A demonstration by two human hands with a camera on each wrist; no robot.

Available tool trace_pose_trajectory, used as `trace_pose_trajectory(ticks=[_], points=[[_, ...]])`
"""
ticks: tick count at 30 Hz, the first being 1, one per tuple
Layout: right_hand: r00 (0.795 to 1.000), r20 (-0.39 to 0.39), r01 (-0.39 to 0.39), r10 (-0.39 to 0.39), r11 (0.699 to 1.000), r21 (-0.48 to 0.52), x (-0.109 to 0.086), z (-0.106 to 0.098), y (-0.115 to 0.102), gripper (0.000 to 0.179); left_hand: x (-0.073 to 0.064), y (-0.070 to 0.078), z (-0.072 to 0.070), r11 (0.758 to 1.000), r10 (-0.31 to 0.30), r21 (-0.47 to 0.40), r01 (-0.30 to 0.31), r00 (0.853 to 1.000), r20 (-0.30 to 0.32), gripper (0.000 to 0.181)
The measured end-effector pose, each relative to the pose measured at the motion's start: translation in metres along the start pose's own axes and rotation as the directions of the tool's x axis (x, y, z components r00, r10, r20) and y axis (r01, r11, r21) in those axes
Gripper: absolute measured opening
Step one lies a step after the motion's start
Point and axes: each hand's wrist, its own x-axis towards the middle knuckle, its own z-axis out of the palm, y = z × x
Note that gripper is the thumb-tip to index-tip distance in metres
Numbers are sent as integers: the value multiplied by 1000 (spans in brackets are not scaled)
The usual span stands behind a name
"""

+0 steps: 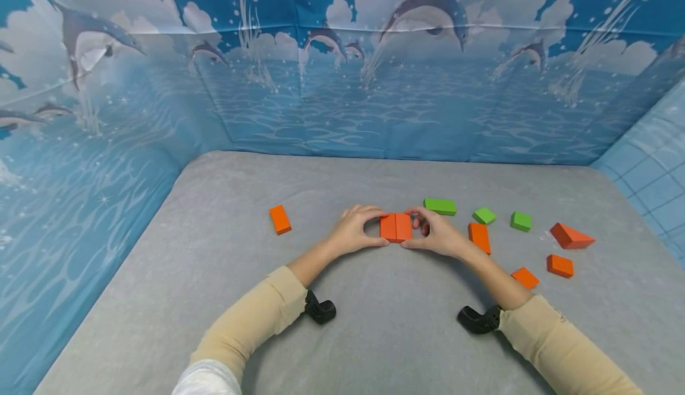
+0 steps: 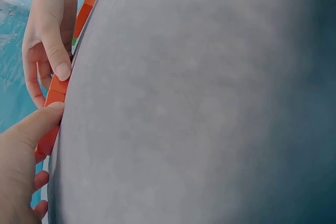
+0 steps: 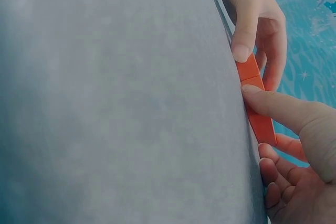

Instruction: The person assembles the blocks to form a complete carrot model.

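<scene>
Two red-orange wooden blocks sit side by side on the grey cloth, the left block flush against the right block. My left hand pinches the left one, thumb at its near edge and fingers at its far edge. From the other side my right hand grips the right one the same way, its other fingers curled beneath. In the left wrist view, the left thumb lies along the near side of the red-orange block. The right thumb presses likewise in the right wrist view.
A lone orange block lies to the left. Right of the hands are a long green block, two smaller green blocks, several orange blocks and a red-orange triangular block. A dolphin-print curtain hangs behind the grey surface.
</scene>
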Motion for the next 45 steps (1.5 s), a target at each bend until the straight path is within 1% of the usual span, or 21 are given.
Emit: trace_pose_trajectory(ticks=[3, 7, 9, 11, 13, 15, 18, 22, 25, 30, 34, 40, 43, 45], points=[[1000, -3, 2, -2, 1000, -6, -1, 0, 0, 59, -1, -3, -1, 998, 20, -61, -20, 1000, 1, 63], [1000, -6, 14, -14, 1000, -3, -1, 0, 0, 59, -7, -10, -9, 982, 54, -183, -54, 999, -5, 67], [1000, -5, 18, -18, 1000, 3, -1, 0, 1, 59, -12, -14, -17, 975, 46, -219, -48, 999, -15, 68], [1000, -3, 22, -22, 1000, 10, -2, 0, 1, 59, -19, -19, -28, 972, 8, -234, -15, 1000, -28, 67], [1000, -3, 25, -25, 1000, 17, -3, 0, 1, 59, -27, -26, -41, 972, -38, -235, 24, 998, -55, 67], [1000, -1, 26, -26, 999, 27, -3, -1, 2, 59, -36, -35, -54, 971, -80, -233, 57, 993, -89, 67], [1000, 0, 25, -25, 999, 34, -4, -1, 2, 59, -51, -51, -71, 974, -134, -201, 104, 981, -143, 67], [1000, 2, 21, -21, 999, 35, -4, -1, 2, 59, -75, -74, -87, 976, -183, -149, 156, 964, -191, 68], [1000, 3, 21, -21, 999, 31, -3, -1, 2, 60, -91, -87, -95, 976, -197, -131, 171, 957, -215, 68], [999, -3, 33, -33, 999, 21, -2, 0, 2, 59, -112, -102, -99, 972, -219, -133, 192, 948, -233, 66], [999, -13, 47, -47, 999, 14, -2, 0, 2, 59, -120, -108, -97, 968, -244, -119, 221, 943, -225, 64], [999, -14, 34, -34, 999, 3, -2, 0, 1, 59, -121, -109, -95, 965, -260, -89, 246, 938, -229, 62], [999, -14, 29, -29, 1000, -2, -2, 0, 1, 59, -116, -106, -96, 962, -271, -76, 260, 938, -216, 62], [999, -9, 33, -33, 999, 0, -2, -1, 1, 58, -110, -101, -98, 961, -274, -85, 262, 940, -203, 62]])
